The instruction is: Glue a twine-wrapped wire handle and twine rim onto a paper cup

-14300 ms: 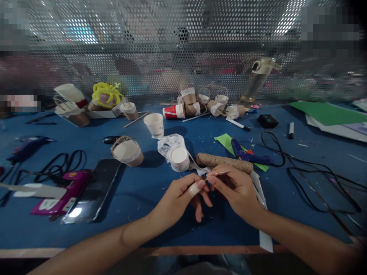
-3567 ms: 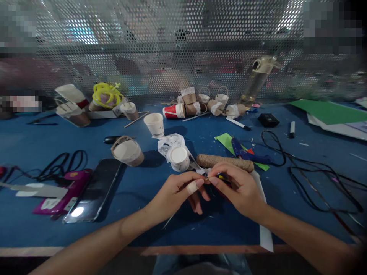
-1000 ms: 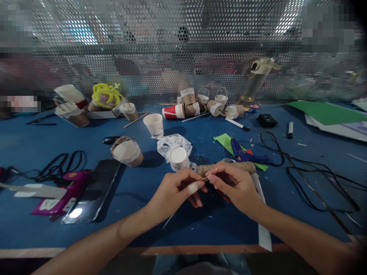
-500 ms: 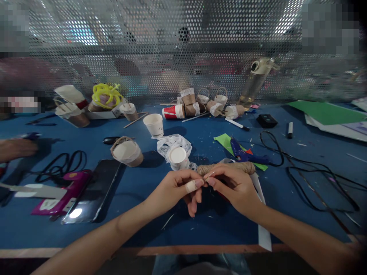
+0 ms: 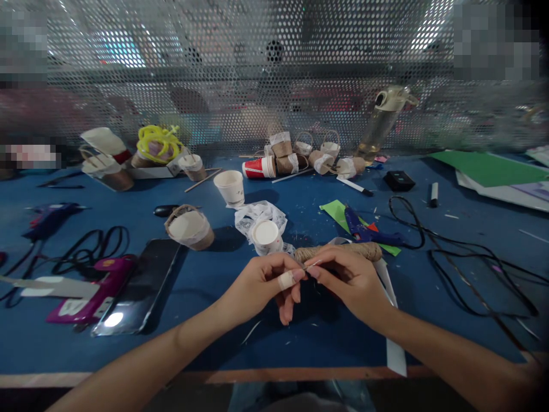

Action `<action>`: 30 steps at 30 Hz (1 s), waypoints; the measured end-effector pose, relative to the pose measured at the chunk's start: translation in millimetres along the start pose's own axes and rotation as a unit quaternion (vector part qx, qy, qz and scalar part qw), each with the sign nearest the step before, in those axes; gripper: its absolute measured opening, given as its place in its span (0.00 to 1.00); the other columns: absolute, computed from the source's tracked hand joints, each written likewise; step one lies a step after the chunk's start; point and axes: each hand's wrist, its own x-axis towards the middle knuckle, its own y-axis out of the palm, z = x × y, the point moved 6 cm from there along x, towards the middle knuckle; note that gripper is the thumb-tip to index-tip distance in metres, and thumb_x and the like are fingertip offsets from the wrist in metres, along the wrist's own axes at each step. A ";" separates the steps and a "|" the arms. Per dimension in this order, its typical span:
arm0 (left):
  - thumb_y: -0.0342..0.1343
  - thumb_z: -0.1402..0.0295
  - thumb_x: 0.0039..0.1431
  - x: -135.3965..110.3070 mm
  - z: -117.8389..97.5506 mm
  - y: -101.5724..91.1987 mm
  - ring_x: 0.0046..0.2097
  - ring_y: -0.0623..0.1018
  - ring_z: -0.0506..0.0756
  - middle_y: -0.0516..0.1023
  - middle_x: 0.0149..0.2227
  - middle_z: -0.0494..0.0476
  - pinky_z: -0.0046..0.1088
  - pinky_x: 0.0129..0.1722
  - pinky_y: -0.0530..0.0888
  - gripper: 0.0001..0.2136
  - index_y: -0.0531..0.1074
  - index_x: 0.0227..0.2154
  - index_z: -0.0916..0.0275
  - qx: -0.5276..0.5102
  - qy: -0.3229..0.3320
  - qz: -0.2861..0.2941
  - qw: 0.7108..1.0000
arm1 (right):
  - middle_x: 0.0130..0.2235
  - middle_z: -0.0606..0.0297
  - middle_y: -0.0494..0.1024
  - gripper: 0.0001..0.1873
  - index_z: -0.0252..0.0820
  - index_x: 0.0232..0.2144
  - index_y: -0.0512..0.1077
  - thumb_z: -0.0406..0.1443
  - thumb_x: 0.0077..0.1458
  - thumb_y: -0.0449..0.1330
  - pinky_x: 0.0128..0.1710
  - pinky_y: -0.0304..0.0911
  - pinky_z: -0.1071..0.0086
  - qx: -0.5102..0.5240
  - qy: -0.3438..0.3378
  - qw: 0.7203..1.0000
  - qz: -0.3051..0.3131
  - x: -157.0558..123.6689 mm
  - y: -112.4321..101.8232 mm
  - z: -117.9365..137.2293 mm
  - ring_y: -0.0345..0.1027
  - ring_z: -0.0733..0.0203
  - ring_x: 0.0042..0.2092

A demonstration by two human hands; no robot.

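My left hand (image 5: 274, 280), with a bandage around its thumb, is closed in a pinch. My right hand (image 5: 347, 274) pinches too, its fingertips meeting the left ones. Between them is a thin brownish strand of twine (image 5: 307, 265), mostly covered by the fingers. Just behind the right hand lies a roll of jute twine (image 5: 360, 250). A small white paper cup (image 5: 266, 236) stands upside down beyond the left hand, beside crumpled white lace (image 5: 261, 215). A white paper strip (image 5: 395, 349) runs beneath the right forearm.
Left are a purple glue gun (image 5: 92, 292), a phone (image 5: 139, 286), a blue glue gun (image 5: 54, 220) and a twine-wrapped cup (image 5: 189, 229). Another blue glue gun (image 5: 364, 232) lies right, near black cables (image 5: 467, 257). Several small cups and a bottle (image 5: 381, 123) line the perforated screen (image 5: 266, 74).
Another person's hand at the far left has gone out of view, leaving the blue glue gun on the table. My hands stay pinched together, with only slight finger movement.
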 end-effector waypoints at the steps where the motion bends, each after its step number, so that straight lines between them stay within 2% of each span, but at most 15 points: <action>1: 0.57 0.66 0.65 -0.2 -0.5 0.1 0.19 0.78 0.47 0.77 0.24 0.50 0.19 0.18 0.77 0.09 0.71 0.31 0.66 0.002 0.005 -0.004 1.000 | 0.34 0.64 0.81 0.02 0.45 0.34 0.78 0.34 0.57 0.65 0.33 0.71 0.69 0.000 0.002 1.000 -0.004 -0.4 -0.4 -0.3 0.75 0.61 0.35; 7: 0.57 0.67 0.65 -3.1 -1.7 1.0 0.21 0.80 0.48 0.77 0.26 0.50 0.19 0.20 0.77 0.08 0.70 0.32 0.66 0.023 0.030 -0.026 0.999 | 0.33 0.65 0.80 0.01 0.44 0.33 0.78 0.33 0.56 0.65 0.34 0.71 0.70 0.007 0.008 1.000 -0.011 0.1 -0.6 0.3 0.75 0.63 0.34; 11: 0.58 0.66 0.64 -6.2 -1.5 -0.8 0.22 0.80 0.48 0.77 0.27 0.50 0.20 0.22 0.78 0.08 0.71 0.33 0.66 0.049 0.049 -0.044 0.997 | 0.33 0.66 0.79 0.02 0.44 0.33 0.78 0.32 0.57 0.65 0.33 0.70 0.72 0.032 0.019 0.999 0.006 -0.3 1.2 -1.9 0.75 0.64 0.35; 15: 0.62 0.67 0.61 -8.0 -4.8 -4.8 0.25 0.80 0.46 0.78 0.27 0.51 0.17 0.27 0.77 0.07 0.73 0.33 0.67 0.089 0.073 -0.069 0.991 | 0.34 0.67 0.79 0.04 0.45 0.35 0.78 0.31 0.59 0.63 0.34 0.69 0.73 0.026 0.000 0.999 0.020 -1.6 1.4 -1.9 0.74 0.65 0.36; 23: 0.52 0.65 0.68 -3.1 -4.2 2.1 0.21 0.79 0.47 0.79 0.28 0.54 0.20 0.22 0.75 0.12 0.73 0.33 0.67 0.083 0.026 0.011 0.996 | 0.34 0.66 0.79 0.06 0.44 0.37 0.78 0.30 0.59 0.62 0.38 0.68 0.71 -0.004 -0.047 0.998 0.038 -0.9 0.9 5.4 0.73 0.65 0.36; 30: 0.55 0.67 0.66 -2.6 -1.8 0.7 0.21 0.78 0.46 0.78 0.28 0.51 0.19 0.21 0.75 0.09 0.71 0.32 0.66 0.056 0.027 -0.002 0.998 | 0.36 0.65 0.80 0.05 0.44 0.36 0.78 0.31 0.59 0.63 0.37 0.69 0.72 -0.003 -0.001 0.999 0.035 -0.2 2.4 -0.7 0.74 0.64 0.38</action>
